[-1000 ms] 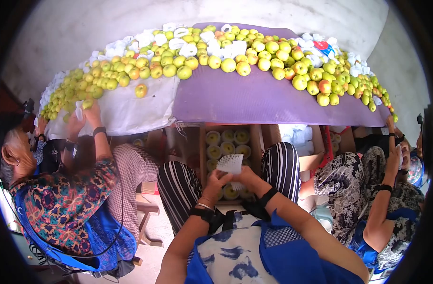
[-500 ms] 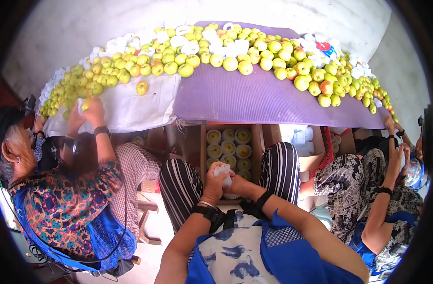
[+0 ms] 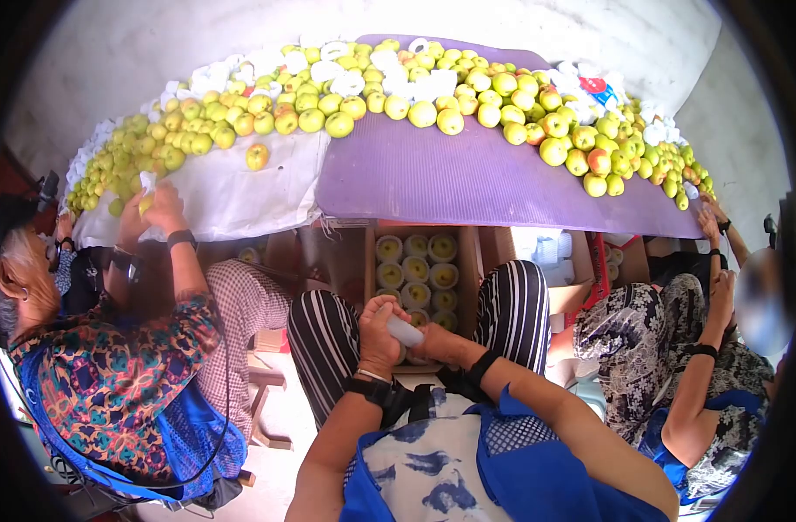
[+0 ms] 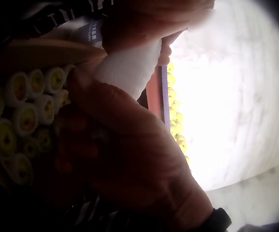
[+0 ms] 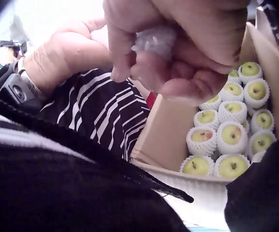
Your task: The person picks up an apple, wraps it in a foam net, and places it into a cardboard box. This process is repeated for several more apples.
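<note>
A white foam fruit net (image 3: 405, 331) stretches between my two hands above the carton, low in front of my body. Its left end is gripped by my left hand (image 3: 379, 337), and in the left wrist view the thumb (image 4: 113, 104) lies along the net. My right hand (image 3: 443, 344) holds the other end; in the right wrist view its curled fingers close round a bunched part of the net (image 5: 156, 41). Just below is the cardboard carton (image 5: 161, 130), with rows of netted green apples (image 5: 232, 137). The inside of the net is hidden.
A purple mat (image 3: 493, 178) and a white cloth (image 3: 285, 178) cover the table ahead, bearing a long heap of apples (image 3: 311, 120) and loose nets. A person (image 3: 111, 374) sits at left, handling an apple. Others sit at right. Another carton (image 3: 546, 283) stands beside my knee.
The fanned-out foam net has been gathered into a narrow bundle, then drawn into a smooth tube between my hands. My left hand has shifted slightly left.
</note>
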The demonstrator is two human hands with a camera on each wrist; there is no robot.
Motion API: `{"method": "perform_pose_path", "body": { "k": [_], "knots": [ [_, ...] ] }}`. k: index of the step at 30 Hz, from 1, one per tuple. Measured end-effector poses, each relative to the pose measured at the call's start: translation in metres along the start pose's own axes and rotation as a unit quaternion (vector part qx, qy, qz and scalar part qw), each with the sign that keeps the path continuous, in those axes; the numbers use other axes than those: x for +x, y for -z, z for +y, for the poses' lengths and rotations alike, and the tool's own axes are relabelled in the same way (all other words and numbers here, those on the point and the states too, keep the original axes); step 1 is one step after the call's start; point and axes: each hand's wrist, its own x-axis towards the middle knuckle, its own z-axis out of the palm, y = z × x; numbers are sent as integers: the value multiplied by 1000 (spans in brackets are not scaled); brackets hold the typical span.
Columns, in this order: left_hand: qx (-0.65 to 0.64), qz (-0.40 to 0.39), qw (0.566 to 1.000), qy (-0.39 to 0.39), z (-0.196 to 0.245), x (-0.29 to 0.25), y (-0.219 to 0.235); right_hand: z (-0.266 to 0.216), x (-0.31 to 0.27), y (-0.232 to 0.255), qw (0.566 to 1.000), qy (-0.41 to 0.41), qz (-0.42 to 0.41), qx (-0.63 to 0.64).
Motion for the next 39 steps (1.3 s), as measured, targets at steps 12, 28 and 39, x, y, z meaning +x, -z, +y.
{"method": "perform_pose_path", "body": {
  "k": [12, 28, 39],
  "knots": [
    [147, -57, 985, -76, 8, -30, -13, 37, 51, -20, 909, 75, 153, -381],
    [77, -136, 983, -93, 15, -30, -15, 12, 25, -25, 918, 65, 130, -369],
    [-29, -93, 991, -96, 19, -11, -9, 35, 33, -8, 940, 238, 152, -189]
  ]
}}
